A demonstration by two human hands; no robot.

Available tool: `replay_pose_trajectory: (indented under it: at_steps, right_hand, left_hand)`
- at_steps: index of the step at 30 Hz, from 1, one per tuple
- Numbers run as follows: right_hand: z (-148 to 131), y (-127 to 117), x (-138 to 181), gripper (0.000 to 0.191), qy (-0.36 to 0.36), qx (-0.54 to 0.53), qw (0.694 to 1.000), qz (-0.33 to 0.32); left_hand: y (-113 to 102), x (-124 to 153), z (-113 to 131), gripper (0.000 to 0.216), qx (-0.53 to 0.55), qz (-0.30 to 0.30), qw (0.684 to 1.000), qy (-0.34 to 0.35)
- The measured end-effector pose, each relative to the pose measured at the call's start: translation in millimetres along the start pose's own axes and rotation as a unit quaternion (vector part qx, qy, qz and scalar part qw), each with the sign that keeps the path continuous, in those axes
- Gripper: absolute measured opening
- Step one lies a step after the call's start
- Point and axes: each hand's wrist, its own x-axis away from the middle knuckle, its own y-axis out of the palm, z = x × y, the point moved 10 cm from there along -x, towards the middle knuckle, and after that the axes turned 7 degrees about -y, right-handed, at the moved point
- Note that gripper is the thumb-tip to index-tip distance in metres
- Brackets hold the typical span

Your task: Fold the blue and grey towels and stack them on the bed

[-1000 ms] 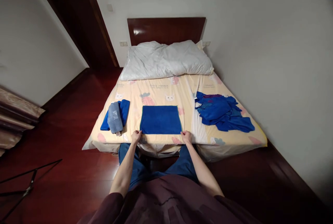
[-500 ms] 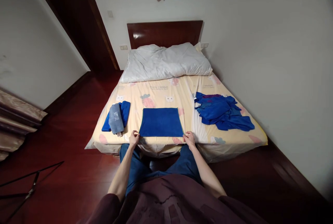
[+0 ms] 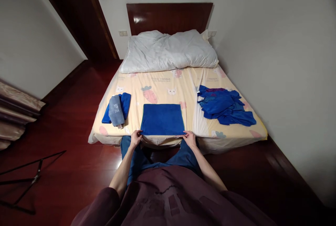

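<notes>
A blue towel (image 3: pixel 162 119) with thin green edging lies flat near the front edge of the bed. My left hand (image 3: pixel 135 138) pinches its near left corner. At the near right corner, the fingers of my right hand (image 3: pixel 190 139) are closed on the same towel. To the left rests a rolled grey-blue towel (image 3: pixel 116 111) with white lettering, on top of a folded blue cloth (image 3: pixel 126 103). A crumpled heap of blue cloths (image 3: pixel 220 105), with a purple piece among them, lies to the right.
The bed (image 3: pixel 162 86) has a cream printed sheet. A white quilt (image 3: pixel 168 50) is bunched before the dark wooden headboard (image 3: pixel 170 15). Black metal stand legs (image 3: pixel 35 177) are on the red floor at left, near a curtain (image 3: pixel 15 110).
My view has tilted downward, so the wall lamp is nearly out of sight. Both hands still hold the near corners, and the towel's near edge looks slightly closer to the bed's edge.
</notes>
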Motion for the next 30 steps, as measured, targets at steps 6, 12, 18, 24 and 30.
replay_pose_trajectory:
  at_steps: [6, 12, 18, 24, 30]
  right_hand:
    - [-15.5, 0.9, -12.3, 0.035, -0.072, 0.032, 0.997, 0.002]
    - [-22.1, 8.8, -23.3, 0.042, -0.097, 0.049, 0.993, -0.039]
    - [-8.7, -1.7, -7.4, 0.044, -0.086, 0.017, 0.995, -0.046]
    - [-1.0, 5.2, -14.0, 0.045, -0.048, -0.001, 0.998, -0.039]
    - [7.8, 4.9, -16.0, 0.047, -0.019, -0.052, 0.998, -0.041]
  left_hand:
    - [-2.7, -3.8, 26.8, 0.045, -0.052, 0.017, 0.996, 0.072]
    - [2.0, -3.6, 36.3, 0.053, -0.111, -0.014, 0.989, 0.093]
    - [-6.1, 6.7, 20.6, 0.051, -0.082, -0.017, 0.992, 0.091]
    - [-2.4, -3.7, 20.4, 0.037, -0.054, -0.034, 0.995, 0.078]
    - [-2.4, -8.1, 14.8, 0.037, -0.048, -0.016, 0.997, 0.060]
